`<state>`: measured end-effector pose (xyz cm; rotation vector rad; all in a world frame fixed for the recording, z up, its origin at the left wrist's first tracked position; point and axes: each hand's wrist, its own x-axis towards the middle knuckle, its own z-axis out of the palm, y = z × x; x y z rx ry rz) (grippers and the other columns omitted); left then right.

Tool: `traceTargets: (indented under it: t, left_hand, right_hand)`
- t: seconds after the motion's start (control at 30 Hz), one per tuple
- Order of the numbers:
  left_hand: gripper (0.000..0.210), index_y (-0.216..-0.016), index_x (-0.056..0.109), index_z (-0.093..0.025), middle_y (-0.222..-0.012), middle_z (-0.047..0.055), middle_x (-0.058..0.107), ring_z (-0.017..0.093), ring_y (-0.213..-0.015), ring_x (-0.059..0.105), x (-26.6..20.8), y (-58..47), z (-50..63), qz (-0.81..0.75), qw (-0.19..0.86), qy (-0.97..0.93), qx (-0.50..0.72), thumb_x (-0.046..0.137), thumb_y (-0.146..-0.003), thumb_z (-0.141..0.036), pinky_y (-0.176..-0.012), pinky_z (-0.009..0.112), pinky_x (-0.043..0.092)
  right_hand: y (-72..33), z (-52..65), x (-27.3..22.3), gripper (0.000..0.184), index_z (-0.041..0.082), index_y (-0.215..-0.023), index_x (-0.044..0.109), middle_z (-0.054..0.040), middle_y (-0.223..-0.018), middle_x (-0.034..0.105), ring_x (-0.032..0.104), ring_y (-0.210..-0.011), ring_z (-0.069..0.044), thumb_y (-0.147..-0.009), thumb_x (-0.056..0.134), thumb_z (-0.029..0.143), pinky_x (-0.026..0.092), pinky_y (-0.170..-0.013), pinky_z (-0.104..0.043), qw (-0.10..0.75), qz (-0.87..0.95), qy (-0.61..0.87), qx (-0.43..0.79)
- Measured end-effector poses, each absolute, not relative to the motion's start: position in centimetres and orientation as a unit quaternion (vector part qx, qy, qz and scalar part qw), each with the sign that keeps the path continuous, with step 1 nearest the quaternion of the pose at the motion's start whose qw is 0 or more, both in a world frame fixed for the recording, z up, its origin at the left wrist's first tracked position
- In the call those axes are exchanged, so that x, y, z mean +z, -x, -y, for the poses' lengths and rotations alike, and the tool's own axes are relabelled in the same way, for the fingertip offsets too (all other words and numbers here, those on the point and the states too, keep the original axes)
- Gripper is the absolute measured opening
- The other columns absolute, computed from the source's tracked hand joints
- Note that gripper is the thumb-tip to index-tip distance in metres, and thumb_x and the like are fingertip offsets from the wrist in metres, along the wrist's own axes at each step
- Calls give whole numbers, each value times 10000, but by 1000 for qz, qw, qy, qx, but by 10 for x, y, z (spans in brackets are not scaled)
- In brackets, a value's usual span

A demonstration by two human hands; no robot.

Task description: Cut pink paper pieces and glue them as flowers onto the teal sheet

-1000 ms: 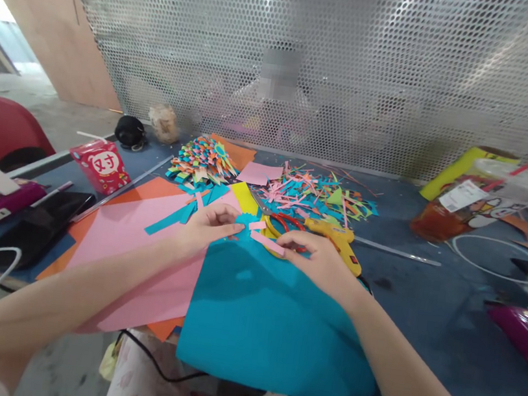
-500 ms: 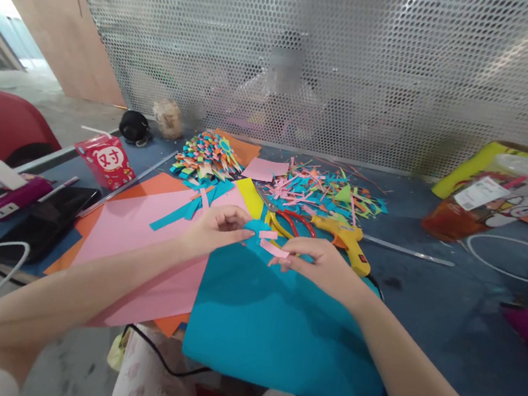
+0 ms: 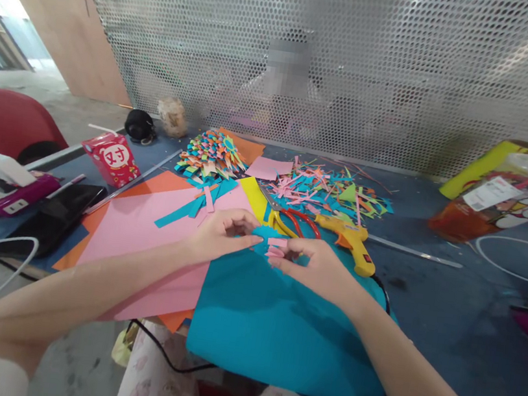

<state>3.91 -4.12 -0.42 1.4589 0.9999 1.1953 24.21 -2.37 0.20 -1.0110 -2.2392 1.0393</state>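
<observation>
My left hand (image 3: 226, 237) pinches a small blue paper piece (image 3: 264, 231) with a jagged edge, over the large blue sheet (image 3: 285, 325). My right hand (image 3: 321, 264) is closed on a pink paper strip (image 3: 276, 252), now bent and pressed near the blue piece. Another short pink strip (image 3: 278, 242) lies across the blue piece. Whether the held strip touches the blue paper is hard to make out. Just behind my hands are scissors with yellow handles (image 3: 285, 228), a red handle (image 3: 303, 218) and a yellow glue gun (image 3: 353, 242).
Behind lie a heap of folded colourful paper pieces (image 3: 208, 154) and a pile of paper scraps (image 3: 328, 191). A pink sheet (image 3: 137, 259) covers the left side. A red drink carton (image 3: 111, 160), a black phone (image 3: 52, 217) and a cup of tea (image 3: 468, 213) stand or lie around.
My right hand has moved closer to the left, and the pink strip that stuck out flat is now bent between its fingers. The left hand keeps its pinch on the blue piece.
</observation>
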Motion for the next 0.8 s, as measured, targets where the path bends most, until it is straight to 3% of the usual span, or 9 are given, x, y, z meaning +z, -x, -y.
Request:
traceTargets:
  t: [0.23,0.37,0.67,0.8]
  left_hand:
    - [205,-698,617,-163,-633,-7,612,92,-571,550,-4,-40,43,-406,464,-616,489,771,-601,-259,-531,202,444]
    - [204,-704,621,-166,-630,-5,615,92,-563,547,-5,-40,44,-414,459,-619,485,768,-609,-270,-518,197,440]
    - [220,-719,620,-174,-664,7,628,115,-616,587,-9,-38,44,-404,418,-651,488,756,-636,-325,-564,217,477]
    - [160,-749,630,-177,-687,13,642,118,-622,586,-12,-38,44,-401,386,-667,495,716,-676,-290,-582,230,474]
  right_hand:
    - [-241,27,-2,417,208,-539,419,0,-557,513,578,-687,-200,-793,563,505,469,-652,-305,249,813,371,373]
    - [-241,27,-2,421,203,-545,418,8,-546,478,527,-628,-168,-803,549,508,461,-634,-292,250,812,372,373]
    - [-241,27,0,449,190,-520,370,31,-513,380,381,-535,-103,-812,540,485,335,-507,-238,249,816,376,362]
    - [-241,29,3,456,189,-516,380,39,-518,361,376,-536,-99,-798,560,499,333,-520,-239,255,807,377,377]
